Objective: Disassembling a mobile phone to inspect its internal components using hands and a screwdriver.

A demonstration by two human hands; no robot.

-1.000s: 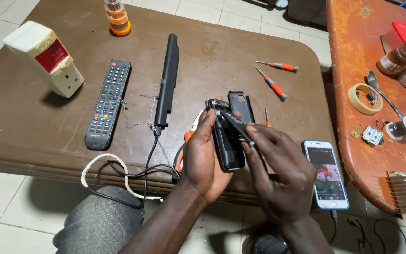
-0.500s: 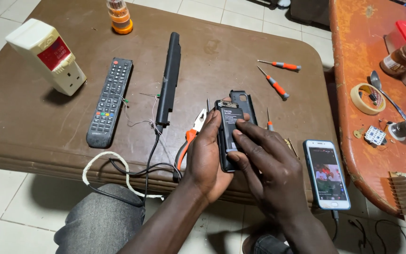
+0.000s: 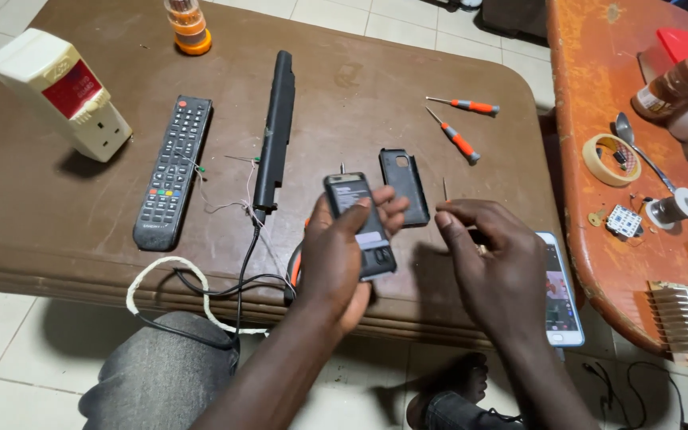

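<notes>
Left hand [image 3: 336,255] fingers wrapped around a small dark phone [image 3: 360,225], thumb lying across its face, phone held upright and a bit tilted, just above the near edge of the brown counter [image 3: 360,87]. Right hand [image 3: 495,263] is beside it, not touching the phone; its fingers are loosely curled, thumb and forefinger pinched on what looks like a thin metal pin [image 3: 444,189] sticking up, too small to say more. Black back cover [image 3: 404,185] lies flat on the counter just behind the phone, inner side up. Under the left hand, orange-handled pliers [image 3: 298,267] peek out, mostly hidden. A white-framed smartphone [image 3: 560,291] with its screen lit lies on the counter at the right wrist. Farther back right: two small screwdrivers with orange grips [image 3: 459,143], near each other, apart from the cover. Left of the hands: long black battery bar [image 3: 275,131] with thin wires and a black cable [image 3: 232,279] trailing off the near edge, next to a white cord [image 3: 153,279]. Beyond that a black remote [image 3: 173,181], then a cream plug-in box with red label [image 3: 61,91] at far left, and an orange screwdriver-bit holder [image 3: 186,24] at the back. Separate orange-topped counter [image 3: 583,80] on the right carries a tape roll [image 3: 611,159], solder spool [image 3: 677,209], a finned heatsink [image 3: 682,318].
</notes>
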